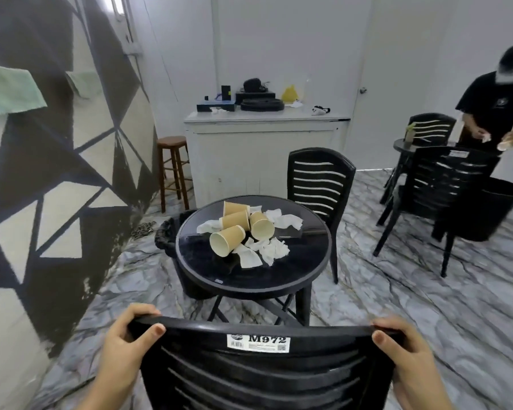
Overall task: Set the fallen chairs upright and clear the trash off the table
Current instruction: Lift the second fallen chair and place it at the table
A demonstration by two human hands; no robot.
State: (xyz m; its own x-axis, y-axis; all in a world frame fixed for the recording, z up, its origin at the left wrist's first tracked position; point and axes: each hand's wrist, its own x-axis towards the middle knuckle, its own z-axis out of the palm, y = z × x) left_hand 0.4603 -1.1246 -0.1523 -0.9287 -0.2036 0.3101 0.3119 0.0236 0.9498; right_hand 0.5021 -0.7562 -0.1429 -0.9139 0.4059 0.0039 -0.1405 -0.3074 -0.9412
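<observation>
Head view shows your hands on the top rail of the black slatted chair [258,368] nearest you: your left hand [125,341] curls over the rail's left end, thumb on the near face, and your right hand [403,347] grips the right end the same way. That chair stands upright, its back toward you, with a white label [259,341] reading M972 on the rail. Just beyond it is the round black desk [249,279], and on the desk's middle lie four tan paper cups [228,239] tipped on their sides among crumpled white napkins [274,250]. A second black chair [320,184] stands upright at the desk's far right edge. A black bin [168,238] with a liner sits on the floor against the desk's left side. Farther behind the desk are a wooden stool [172,167] and a white cabinet [264,155] with gear on top. Well right of the desk, another person [498,110] stands by more black chairs and a black tub [492,208].
</observation>
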